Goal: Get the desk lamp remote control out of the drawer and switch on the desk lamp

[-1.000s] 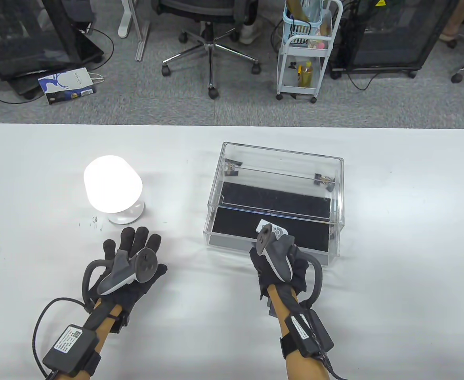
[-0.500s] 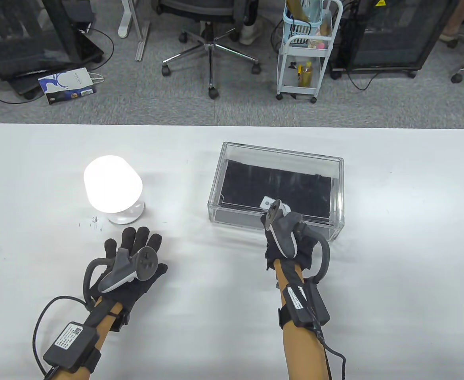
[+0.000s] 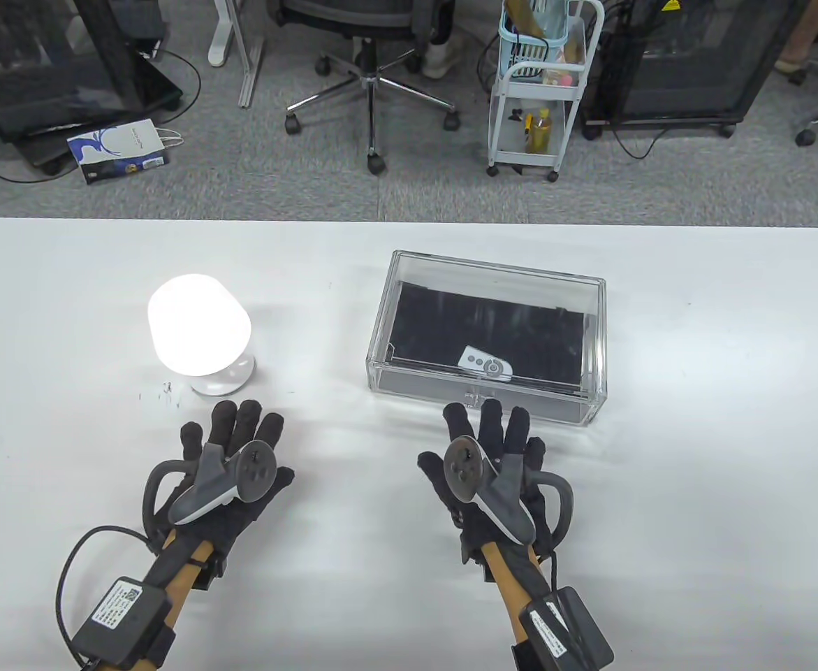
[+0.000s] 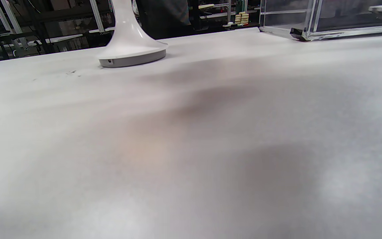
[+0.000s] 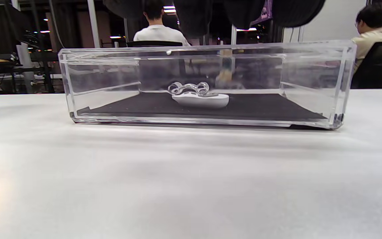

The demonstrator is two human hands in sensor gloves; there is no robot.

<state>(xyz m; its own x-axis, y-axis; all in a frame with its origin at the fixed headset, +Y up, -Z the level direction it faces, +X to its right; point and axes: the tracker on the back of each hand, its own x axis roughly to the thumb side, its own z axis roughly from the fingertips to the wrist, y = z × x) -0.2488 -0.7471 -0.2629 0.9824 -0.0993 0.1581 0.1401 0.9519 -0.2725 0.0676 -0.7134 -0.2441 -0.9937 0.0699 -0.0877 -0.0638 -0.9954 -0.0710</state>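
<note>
The white desk lamp (image 3: 199,333) glows on the table's left; its base (image 4: 133,54) shows in the left wrist view. The clear acrylic drawer box (image 3: 576,409) stands right of centre with its drawer shut. The white remote control (image 3: 484,363) lies inside on the black liner, also seen in the right wrist view (image 5: 200,99) behind the clear knob. My left hand (image 3: 234,437) rests flat on the table, fingers spread, just in front of the lamp. My right hand (image 3: 489,433) rests flat, fingers spread, in front of the drawer, holding nothing.
The white table's far edge (image 3: 409,224) runs behind the lamp and box. Beyond it on the floor are an office chair (image 3: 374,77) and a white trolley (image 3: 538,91). Cables trail from both wrists.
My right hand pushed the drawer shut with the remote inside, then drew back and now lies flat in front of the box. The left hand and lamp have not moved.
</note>
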